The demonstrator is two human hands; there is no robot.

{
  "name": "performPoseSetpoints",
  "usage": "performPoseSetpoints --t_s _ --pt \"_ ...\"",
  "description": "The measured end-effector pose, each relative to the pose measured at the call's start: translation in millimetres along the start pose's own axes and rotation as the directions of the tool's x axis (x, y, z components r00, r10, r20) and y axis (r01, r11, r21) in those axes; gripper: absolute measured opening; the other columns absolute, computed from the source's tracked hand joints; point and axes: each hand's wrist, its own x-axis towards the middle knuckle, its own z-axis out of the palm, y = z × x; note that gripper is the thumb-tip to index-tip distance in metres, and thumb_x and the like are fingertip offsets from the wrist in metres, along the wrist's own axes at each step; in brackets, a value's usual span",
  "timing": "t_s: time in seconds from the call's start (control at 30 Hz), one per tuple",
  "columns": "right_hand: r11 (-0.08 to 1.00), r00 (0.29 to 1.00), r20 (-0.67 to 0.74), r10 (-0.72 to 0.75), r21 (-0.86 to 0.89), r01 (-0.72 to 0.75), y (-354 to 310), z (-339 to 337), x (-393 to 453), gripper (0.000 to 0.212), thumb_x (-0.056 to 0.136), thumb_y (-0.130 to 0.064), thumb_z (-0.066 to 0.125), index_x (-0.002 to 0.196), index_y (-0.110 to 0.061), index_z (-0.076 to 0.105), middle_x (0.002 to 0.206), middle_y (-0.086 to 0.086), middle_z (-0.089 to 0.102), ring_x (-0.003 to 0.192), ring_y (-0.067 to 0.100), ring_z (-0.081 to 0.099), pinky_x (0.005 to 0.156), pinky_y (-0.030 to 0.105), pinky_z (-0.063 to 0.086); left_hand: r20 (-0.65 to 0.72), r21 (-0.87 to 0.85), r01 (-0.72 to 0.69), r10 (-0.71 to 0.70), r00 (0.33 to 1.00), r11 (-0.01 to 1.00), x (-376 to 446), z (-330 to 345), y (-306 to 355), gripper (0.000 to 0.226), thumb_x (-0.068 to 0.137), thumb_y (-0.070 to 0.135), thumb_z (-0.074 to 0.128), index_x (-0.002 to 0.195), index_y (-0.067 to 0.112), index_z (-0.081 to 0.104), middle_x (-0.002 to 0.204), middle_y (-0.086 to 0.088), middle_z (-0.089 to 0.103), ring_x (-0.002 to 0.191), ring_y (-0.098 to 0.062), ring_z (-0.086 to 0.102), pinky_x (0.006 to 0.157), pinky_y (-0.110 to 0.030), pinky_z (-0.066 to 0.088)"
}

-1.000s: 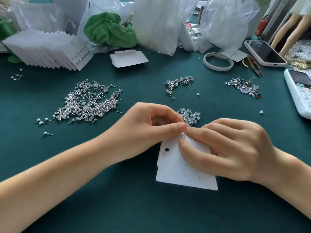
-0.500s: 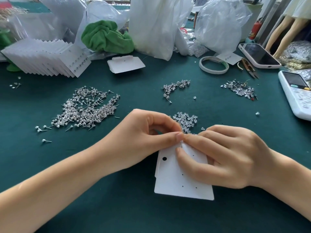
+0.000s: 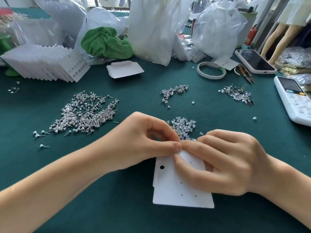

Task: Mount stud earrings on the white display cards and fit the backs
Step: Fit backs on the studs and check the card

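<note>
The white display card (image 3: pixel 178 190) lies flat on the green desk (image 3: pixel 117 207), long side running away from the person, and both hands meet at its far top corner. The left hand (image 3: pixel 143 140) fingers (image 3: pixel 175 146) look pinched on something tiny there, probably a stud, too small to tell, while the right hand (image 3: pixel 223 162) curls over the card's right edge, pinning it. The pile of clear backs (image 3: pixel 183 126) sits just beyond the fingertips, nearer than the stud heap (image 3: pixel 84 113) off left.

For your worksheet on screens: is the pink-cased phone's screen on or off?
Off. The phone lies face up by the tape roll, and its screen is dark.
</note>
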Motion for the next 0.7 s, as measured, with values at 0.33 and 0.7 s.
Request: performPoseSetpoints --t_s 0.33,0.7 --pt "0.999 1.000 0.003 0.025 0.041 -0.025 3.7 1.6 0.6 0.030 0.075 0.000 0.072 0.099 -0.012 0.057 0.074 0.012 0.070 0.046 0.026 0.052 0.044 0.032 0.049 -0.122 -0.030 -0.016 0.012 0.992 0.999 -0.7 2.9 0.3 0.003 0.076 0.017 0.075 0.074 0.015 0.075 0.071 0.001 0.074 0.061 -0.001 0.064 0.060 -0.014 0.050" --pt "0.996 0.997 0.013 0.080 0.049 -0.080 3.6 -0.1 2.0 0.021 0.081 0.001 0.065 0.099 -0.009 0.061 0.073 0.012 0.069 0.048 0.028 0.053 0.045 0.034 0.048 -0.064 0.036 -0.015 0.018 0.998 0.999 0.9 1.2 2.4 0.005 0.076 0.020 0.074 0.077 0.015 0.074 0.068 0.006 0.071 0.058 0.002 0.059 0.057 -0.011 0.046"
